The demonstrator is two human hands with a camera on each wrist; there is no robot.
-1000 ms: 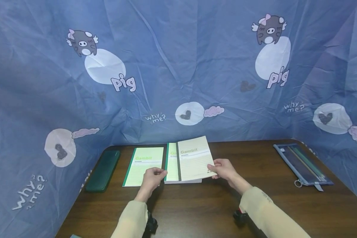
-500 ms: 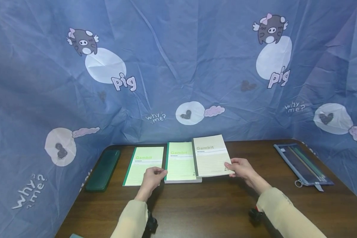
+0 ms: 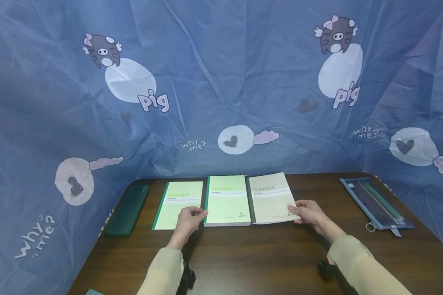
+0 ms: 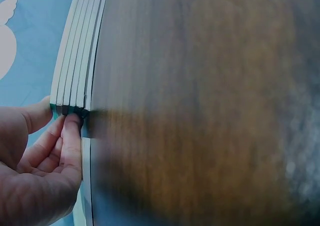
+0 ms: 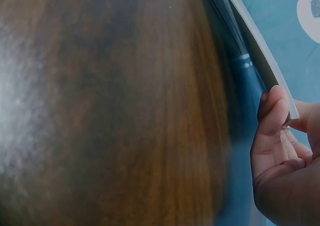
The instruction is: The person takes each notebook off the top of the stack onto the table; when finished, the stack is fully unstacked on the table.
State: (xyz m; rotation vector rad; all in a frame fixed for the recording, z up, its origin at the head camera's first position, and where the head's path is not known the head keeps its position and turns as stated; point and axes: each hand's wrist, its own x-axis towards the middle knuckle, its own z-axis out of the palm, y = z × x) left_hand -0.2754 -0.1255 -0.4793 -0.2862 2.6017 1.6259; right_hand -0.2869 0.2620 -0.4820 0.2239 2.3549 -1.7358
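My right hand (image 3: 308, 214) pinches the lower right corner of a notebook with a pale beige cover and dark spine (image 3: 271, 198). The right wrist view shows that notebook's edge (image 5: 272, 66) raised off the table at this corner, thumb on one side and fingers underneath. To its left lies a stack of green-spined notebooks (image 3: 227, 200), several thick in the left wrist view. My left hand (image 3: 189, 223) holds the stack's lower left corner, thumb at the top cover and fingertips against the spines. Another green-spined notebook (image 3: 181, 200) lies further left, partly behind this hand.
A dark green case (image 3: 128, 211) lies at the table's left edge. On the right is a mesh zip pouch (image 3: 376, 203) with pencil-like items inside. A blue printed curtain (image 3: 221, 82) hangs behind the brown table (image 3: 251, 262). A teal corner (image 3: 94, 292) shows at bottom left.
My right hand has carried the beige notebook rightward off the green-spined stack and lowered it beside the stack. The stack's cover is now uncovered. My left hand has stayed in place.
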